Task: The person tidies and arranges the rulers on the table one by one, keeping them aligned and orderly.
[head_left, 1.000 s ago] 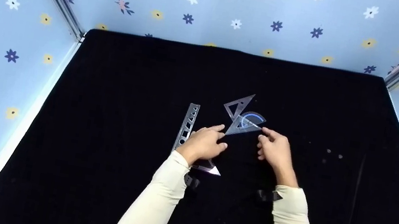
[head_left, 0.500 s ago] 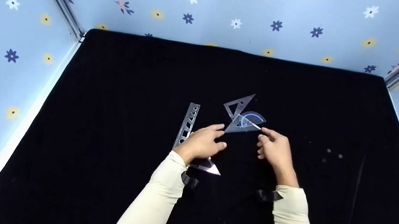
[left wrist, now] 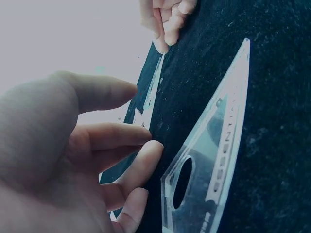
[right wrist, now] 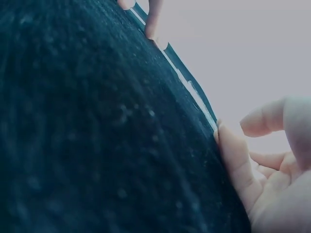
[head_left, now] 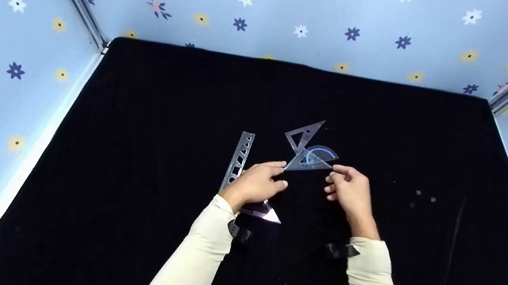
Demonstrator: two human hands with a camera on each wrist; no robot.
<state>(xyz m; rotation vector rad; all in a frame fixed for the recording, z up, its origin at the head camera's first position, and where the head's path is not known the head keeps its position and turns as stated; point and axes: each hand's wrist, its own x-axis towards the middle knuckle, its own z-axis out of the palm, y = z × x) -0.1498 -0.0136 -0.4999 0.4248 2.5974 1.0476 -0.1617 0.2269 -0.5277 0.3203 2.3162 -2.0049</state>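
Observation:
A clear set square (head_left: 308, 162) lies on the black cloth, overlapping a clear protractor (head_left: 327, 153) with a blue arc. My left hand (head_left: 257, 182) touches its left corner with extended fingertips, the thumb held apart. At the opposite corner, the index fingertip of my right hand (head_left: 352, 190) touches the set square; in the right wrist view the thumb (right wrist: 265, 119) stands away from it. A second set square (head_left: 304, 134) lies just beyond, pointing up and right. Beneath my left wrist, another set square (left wrist: 218, 141) printed "ESSENTIAL" is partly hidden.
A clear ruler (head_left: 240, 155) with cut-out shapes lies left of my left hand, its near end covered by the hand. Black cloth (head_left: 159, 121) spreads over the table. Flowered blue panels (head_left: 276, 7) stand behind and at both sides. A few specks (head_left: 425, 195) dot the cloth at right.
The set square between my hands first shifts slightly away, then comes back a little toward me, along with the protractor. My left hand has moved slightly left; the ruler and other set squares stay put.

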